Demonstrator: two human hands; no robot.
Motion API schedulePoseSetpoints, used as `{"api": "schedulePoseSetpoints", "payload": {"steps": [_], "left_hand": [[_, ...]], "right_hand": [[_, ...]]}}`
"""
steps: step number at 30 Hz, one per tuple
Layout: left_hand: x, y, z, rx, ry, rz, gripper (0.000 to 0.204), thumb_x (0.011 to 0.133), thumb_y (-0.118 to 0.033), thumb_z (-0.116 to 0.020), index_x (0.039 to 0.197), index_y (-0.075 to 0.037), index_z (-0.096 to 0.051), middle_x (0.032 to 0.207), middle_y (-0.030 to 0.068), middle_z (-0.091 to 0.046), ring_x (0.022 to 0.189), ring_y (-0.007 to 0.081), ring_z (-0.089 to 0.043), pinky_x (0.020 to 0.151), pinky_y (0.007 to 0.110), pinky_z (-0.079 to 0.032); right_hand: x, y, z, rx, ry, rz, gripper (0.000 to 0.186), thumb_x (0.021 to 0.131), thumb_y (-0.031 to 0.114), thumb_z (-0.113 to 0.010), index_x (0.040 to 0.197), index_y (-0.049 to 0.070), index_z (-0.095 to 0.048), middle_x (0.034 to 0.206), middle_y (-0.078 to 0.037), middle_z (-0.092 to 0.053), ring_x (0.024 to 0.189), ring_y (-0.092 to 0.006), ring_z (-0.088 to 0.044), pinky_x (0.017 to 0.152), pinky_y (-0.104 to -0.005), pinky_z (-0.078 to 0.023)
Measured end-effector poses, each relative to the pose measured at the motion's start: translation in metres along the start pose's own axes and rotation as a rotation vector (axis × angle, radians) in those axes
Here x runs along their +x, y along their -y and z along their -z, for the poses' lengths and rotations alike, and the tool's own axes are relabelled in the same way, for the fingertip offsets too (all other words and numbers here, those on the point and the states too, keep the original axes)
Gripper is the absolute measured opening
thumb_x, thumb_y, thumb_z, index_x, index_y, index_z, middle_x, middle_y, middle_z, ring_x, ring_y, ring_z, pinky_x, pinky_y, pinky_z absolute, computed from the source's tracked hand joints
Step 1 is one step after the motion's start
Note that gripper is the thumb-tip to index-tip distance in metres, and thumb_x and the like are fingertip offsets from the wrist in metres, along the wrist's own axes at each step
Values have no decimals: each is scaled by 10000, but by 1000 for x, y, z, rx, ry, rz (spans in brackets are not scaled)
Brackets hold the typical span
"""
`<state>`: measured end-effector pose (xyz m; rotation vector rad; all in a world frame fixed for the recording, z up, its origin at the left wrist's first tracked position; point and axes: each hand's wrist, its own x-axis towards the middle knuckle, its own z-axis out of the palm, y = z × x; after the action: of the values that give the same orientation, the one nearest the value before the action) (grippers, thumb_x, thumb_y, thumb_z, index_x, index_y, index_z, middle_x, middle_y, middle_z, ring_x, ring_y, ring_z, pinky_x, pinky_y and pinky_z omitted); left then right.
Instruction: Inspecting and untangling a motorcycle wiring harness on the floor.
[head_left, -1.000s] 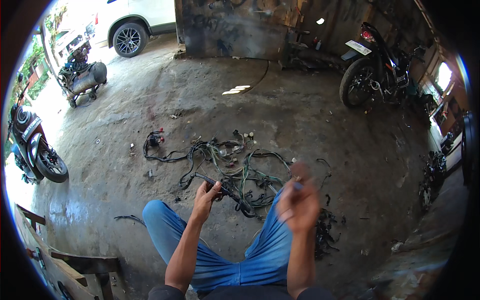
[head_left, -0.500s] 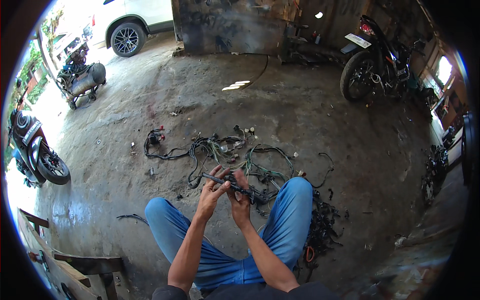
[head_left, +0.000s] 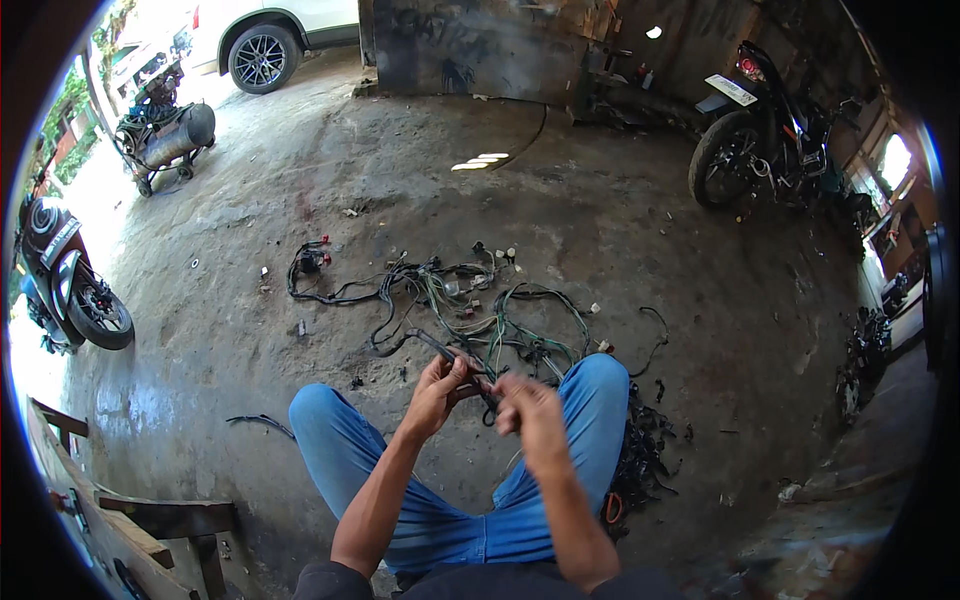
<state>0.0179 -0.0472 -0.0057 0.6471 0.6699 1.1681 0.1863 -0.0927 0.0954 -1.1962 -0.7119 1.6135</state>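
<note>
Between my knees, my left hand (head_left: 436, 395) is closed around a black-wrapped wiring harness (head_left: 432, 341), thumb on top of the bundle. My right hand (head_left: 534, 418) is just to its right, slightly blurred, with fingers curled and pinched close to the harness; whatever they hold is too small to make out. From my left hand the harness runs forward to a tangle of loose wires (head_left: 430, 282) on the concrete floor, black and green with white and red connectors. A green wire loop (head_left: 582, 325) lies on the right side of the tangle.
Black scraps (head_left: 645, 450) lie beside my right knee, with an orange loop-shaped handle (head_left: 612, 507) near them. A wooden bench (head_left: 165, 518) stands at lower left. Motorcycles (head_left: 85, 290) stand left and far right, an air compressor (head_left: 180, 138) and white car (head_left: 325, 22) farther back.
My right hand has moved right and off the bundle, its fingers now curled. My left hand has shifted slightly right, still gripping the harness. The view has tilted a little.
</note>
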Motion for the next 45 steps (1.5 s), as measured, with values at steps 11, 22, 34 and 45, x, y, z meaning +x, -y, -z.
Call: {"api": "schedulePoseSetpoints", "payload": {"steps": [11,22,34,45], "left_hand": [[-7,-24,-10,-59,-18,-34,381,1066,-299,-540,1342,-37,-545,1310,117,-531,1121,264,-648,908,489,-615],[6,1,5,412,-133,-285,349,1025,-380,-628,1000,-32,-619,926,27,-640,874,123,-607,801,302,-495],[-23,-20,-23,554,-424,33,436,1001,-406,-664,823,-10,-629,618,3,-546,545,75,-502,501,254,-375],[16,-118,-92,1080,-142,238,516,1041,-410,-562,1084,98,-637,731,91,-726,454,120,-603,415,293,-475]], "right_hand": [[111,3,58,759,-95,-64,346,1048,328,-525,1194,23,-596,951,-59,-653,867,-184,-657,802,-355,-542],[20,-22,7,-764,28,733,404,984,332,-680,1223,7,-645,1085,-155,-679,1085,-231,-656,926,-341,-503],[54,-70,22,-981,10,767,268,990,264,-652,1123,39,-710,845,-99,-663,747,-310,-643,689,-433,-496],[36,-81,23,-1028,88,906,249,968,226,-669,1160,70,-703,781,-86,-585,709,-286,-583,666,-407,-437]]}}
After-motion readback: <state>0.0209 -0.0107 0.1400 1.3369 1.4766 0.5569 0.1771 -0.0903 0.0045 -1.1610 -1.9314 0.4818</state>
